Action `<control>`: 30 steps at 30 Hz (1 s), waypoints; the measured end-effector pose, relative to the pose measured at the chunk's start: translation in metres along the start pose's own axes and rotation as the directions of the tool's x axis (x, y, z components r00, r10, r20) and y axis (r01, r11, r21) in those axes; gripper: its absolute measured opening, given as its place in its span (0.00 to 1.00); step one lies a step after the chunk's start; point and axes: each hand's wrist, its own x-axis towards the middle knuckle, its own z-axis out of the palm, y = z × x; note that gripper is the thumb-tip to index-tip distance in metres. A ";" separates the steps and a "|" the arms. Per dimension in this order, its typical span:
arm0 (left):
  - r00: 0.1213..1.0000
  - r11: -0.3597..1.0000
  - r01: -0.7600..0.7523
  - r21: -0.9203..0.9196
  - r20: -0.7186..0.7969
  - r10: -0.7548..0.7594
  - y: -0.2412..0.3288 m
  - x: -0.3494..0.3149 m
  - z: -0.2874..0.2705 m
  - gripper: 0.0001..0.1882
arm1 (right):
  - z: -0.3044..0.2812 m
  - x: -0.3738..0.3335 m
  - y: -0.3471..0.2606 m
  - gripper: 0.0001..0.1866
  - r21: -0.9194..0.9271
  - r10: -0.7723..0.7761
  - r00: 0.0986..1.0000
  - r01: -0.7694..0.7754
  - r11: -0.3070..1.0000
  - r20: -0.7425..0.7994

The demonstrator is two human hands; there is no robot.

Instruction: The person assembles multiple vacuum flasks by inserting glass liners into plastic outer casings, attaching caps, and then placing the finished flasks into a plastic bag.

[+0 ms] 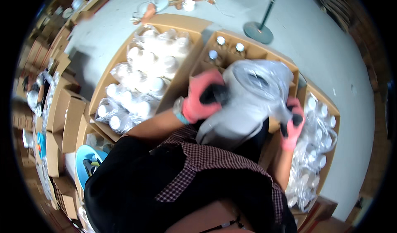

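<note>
A bulky grey-white container wrapped in clear plastic (244,105) leans between my hands, over the near part of a divided carton (294,84). A round, ring-like shape shows through the plastic at its top. My right hand (292,123), in a pink glove with black fingertips, is closed on the wrap's right edge. Beside the container's left side is my left hand (205,96), in a matching glove. Motion smears its fingers, so its grip is unclear. At the carton's far end stand clear bottles with pale caps (220,41).
An open carton of bagged white bottles (157,84) stands on the left. Another with bagged white bottles (312,150) is at right. A blue basin (84,162) holding tools sits lower left. A pole's round base (258,32) stands on the floor beyond. Another person (35,94) is far left.
</note>
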 end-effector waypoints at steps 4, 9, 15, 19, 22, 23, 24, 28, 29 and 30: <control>0.920 0.902 -0.300 0.310 0.343 0.189 0.041 -0.015 0.015 0.18 | -0.027 -0.077 0.036 0.27 -0.591 0.152 0.985 -0.078 0.803 0.077; 0.951 0.842 -0.173 0.511 0.308 0.008 0.028 -0.021 0.038 0.20 | 0.036 -0.069 0.089 0.25 -0.496 0.386 0.898 -0.438 0.750 -0.210; 0.994 0.903 -0.068 0.423 0.110 0.023 0.032 -0.056 0.009 0.25 | 0.084 -0.116 0.036 0.27 -0.509 0.286 0.917 -0.394 0.765 -0.280; 0.942 0.933 0.218 0.288 0.189 -0.278 0.023 -0.132 -0.008 0.33 | 0.047 -0.174 0.029 0.26 -0.810 0.166 0.946 0.139 0.570 0.279; 0.889 0.909 0.333 0.249 0.239 -0.391 0.003 -0.170 0.006 0.33 | 0.025 -0.202 0.076 0.29 -0.827 0.096 0.843 0.488 0.279 0.530; 0.897 0.910 0.378 0.170 0.174 -0.406 0.005 -0.156 0.011 0.33 | 0.023 -0.200 0.078 0.30 -0.827 0.159 0.826 0.486 0.283 0.540; 0.894 0.899 0.429 0.093 0.099 -0.437 0.010 -0.145 0.017 0.33 | 0.044 -0.169 0.039 0.31 -0.834 0.322 0.817 0.306 0.460 0.478; 0.887 0.872 0.451 -0.189 -0.013 -0.462 0.009 -0.072 0.030 0.33 | 0.049 -0.149 -0.006 0.31 -0.520 0.394 0.915 -0.296 0.801 0.087; 0.893 0.876 0.418 -0.243 -0.069 -0.445 0.018 -0.057 0.032 0.31 | 0.048 -0.150 -0.018 0.30 -0.382 0.481 0.876 -0.453 0.806 -0.024; 0.875 0.822 0.448 -0.353 -0.017 -0.484 0.028 -0.041 0.028 0.31 | 0.036 -0.157 -0.015 0.32 -0.201 0.456 0.887 -0.461 0.864 -0.071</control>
